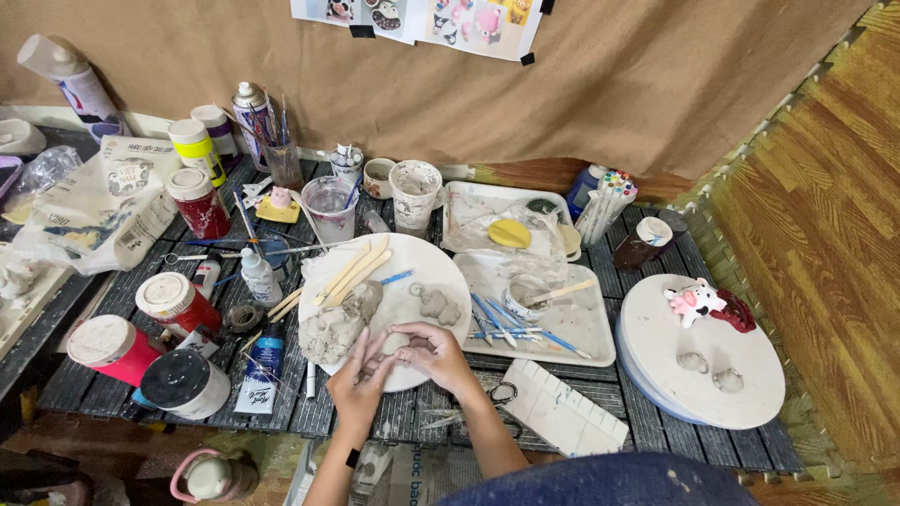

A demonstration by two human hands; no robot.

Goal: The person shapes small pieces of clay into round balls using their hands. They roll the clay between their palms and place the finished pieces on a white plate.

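Both hands (398, 361) cup a mostly hidden clay piece (415, 344).

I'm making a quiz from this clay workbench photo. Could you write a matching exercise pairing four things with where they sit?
Things:
1. pink and white cow figure
2. yellow sponge
3. lump of grey clay
4. white ridged block

Places:
A. left part of the round board under the hands
B. on the round white turntable at right
C. near table edge, right of the right hand
D. in the far tray, inside clear plastic

Pairs: 1-B, 2-D, 3-A, 4-C
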